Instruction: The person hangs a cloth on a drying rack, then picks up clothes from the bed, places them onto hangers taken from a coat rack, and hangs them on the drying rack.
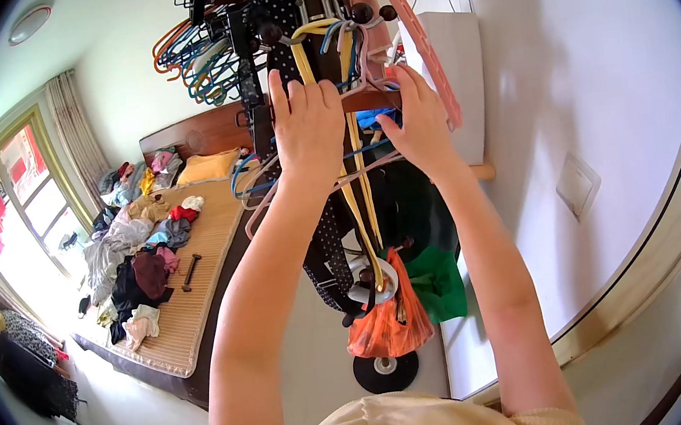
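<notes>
A coat rack loaded with hangers, belts and bags stands straight ahead. My left hand (308, 132) is raised against its upper part, fingers spread over a yellow strap (348, 203) and dark dotted fabric (328, 247). To the right, my right hand (419, 115) reaches up beside a pink hanger (368, 83), its thumb pointing left. What its fingertips touch is unclear. Blue and pink hangers hang around both wrists. Many coloured hangers (201, 60) are bunched at the upper left of the rack. Lower down hangs an orange plastic bag (390, 316) next to green cloth (439, 283).
At the left is a bed (192, 313) with piled clothes (142, 277), a yellow pillow (208, 168) and a dark hammer-shaped object (191, 273). The rack's round base (386, 373) rests on the floor. A white cabinet (459, 73) and wall are close on the right.
</notes>
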A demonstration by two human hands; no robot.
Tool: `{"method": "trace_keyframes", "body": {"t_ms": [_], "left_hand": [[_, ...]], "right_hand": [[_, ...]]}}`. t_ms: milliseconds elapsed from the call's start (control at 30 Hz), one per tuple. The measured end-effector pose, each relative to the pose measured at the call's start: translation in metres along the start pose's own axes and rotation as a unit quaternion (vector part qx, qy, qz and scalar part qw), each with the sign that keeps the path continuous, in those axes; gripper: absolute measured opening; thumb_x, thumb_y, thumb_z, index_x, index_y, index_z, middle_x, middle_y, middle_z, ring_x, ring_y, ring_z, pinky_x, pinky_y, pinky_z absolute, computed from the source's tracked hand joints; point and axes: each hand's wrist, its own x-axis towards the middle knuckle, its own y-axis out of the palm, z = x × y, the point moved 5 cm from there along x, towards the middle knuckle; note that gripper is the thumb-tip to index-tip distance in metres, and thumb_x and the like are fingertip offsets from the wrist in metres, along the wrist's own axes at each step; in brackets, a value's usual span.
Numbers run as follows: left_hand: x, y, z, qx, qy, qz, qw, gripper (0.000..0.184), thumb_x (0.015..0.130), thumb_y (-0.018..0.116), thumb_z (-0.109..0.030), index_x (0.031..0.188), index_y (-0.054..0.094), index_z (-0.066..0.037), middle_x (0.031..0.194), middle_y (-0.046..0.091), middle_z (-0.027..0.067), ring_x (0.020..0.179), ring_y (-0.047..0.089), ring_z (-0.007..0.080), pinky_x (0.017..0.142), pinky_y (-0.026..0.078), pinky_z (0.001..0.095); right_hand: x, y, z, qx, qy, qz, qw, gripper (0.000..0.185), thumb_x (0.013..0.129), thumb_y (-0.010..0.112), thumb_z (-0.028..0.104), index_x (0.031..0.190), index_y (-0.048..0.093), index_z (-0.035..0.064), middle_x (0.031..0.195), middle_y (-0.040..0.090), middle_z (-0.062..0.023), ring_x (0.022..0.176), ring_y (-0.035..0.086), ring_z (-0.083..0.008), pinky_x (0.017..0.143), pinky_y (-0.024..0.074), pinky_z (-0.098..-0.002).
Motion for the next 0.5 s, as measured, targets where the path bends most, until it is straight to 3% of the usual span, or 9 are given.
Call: {"method": "trace_keyframes", "body": {"t_ms": [67,167,367,467,500], "left_hand": [[0.001,0.005,0.001,0.011,-0.001,-0.003,1.0,0.02,0.075,0.058,-0.007,0.096,0.058,-0.005,0.082,0.054,0.007,0.09,0.055,0.025,0.111,0.027,0.0483],[-0.001,0.004,0.003,0.011,0.014,-0.041,0.999,0.011,0.075,0.058,-0.008,0.085,0.056,-0.009,0.08,0.053,0.0047,0.083,0.054,0.0227,0.1,0.037,0.0429],[0.0,-0.003,0.004,0.051,0.0,-0.029,0.998,0.011,0.074,0.061,-0.01,0.083,0.055,-0.011,0.078,0.055,0.0036,0.082,0.055,0.0209,0.081,0.041,0.0364],[0.002,0.004,0.008,0.045,-0.006,0.038,0.998,0.012,0.074,0.062,-0.011,0.083,0.056,-0.011,0.077,0.056,0.0027,0.081,0.056,0.02,0.08,0.041,0.0363],[0.006,0.002,0.009,0.041,0.001,0.02,0.999,0.012,0.074,0.063,-0.011,0.083,0.056,-0.011,0.077,0.056,0.0025,0.08,0.056,0.0199,0.079,0.041,0.036]], "right_hand": [[0.006,0.008,-0.008,-0.005,-0.012,0.031,0.999,0.076,0.07,0.077,0.012,0.135,0.039,0.0019,0.128,0.051,-0.0193,0.119,0.048,-0.0355,0.099,0.0372,-0.045],[0.016,0.018,-0.017,-0.006,-0.004,0.083,0.997,0.075,0.068,0.079,0.012,0.132,0.041,0.0021,0.114,0.058,-0.0185,0.105,0.056,-0.0362,0.088,0.0451,-0.0435],[0.02,0.03,-0.018,0.018,-0.006,0.082,0.996,0.052,0.067,0.078,0.009,0.111,0.049,0.0049,0.102,0.06,-0.0146,0.096,0.06,-0.0344,0.078,0.0497,-0.0413],[0.023,0.025,-0.014,-0.005,-0.007,0.071,0.997,0.044,0.068,0.076,0.006,0.103,0.05,0.0053,0.098,0.061,-0.0139,0.094,0.06,-0.0345,0.078,0.0496,-0.0406],[0.025,0.024,-0.015,-0.003,-0.01,0.068,0.998,0.042,0.068,0.076,0.005,0.102,0.05,0.0049,0.097,0.061,-0.0143,0.094,0.06,-0.035,0.077,0.0497,-0.0408]]}}
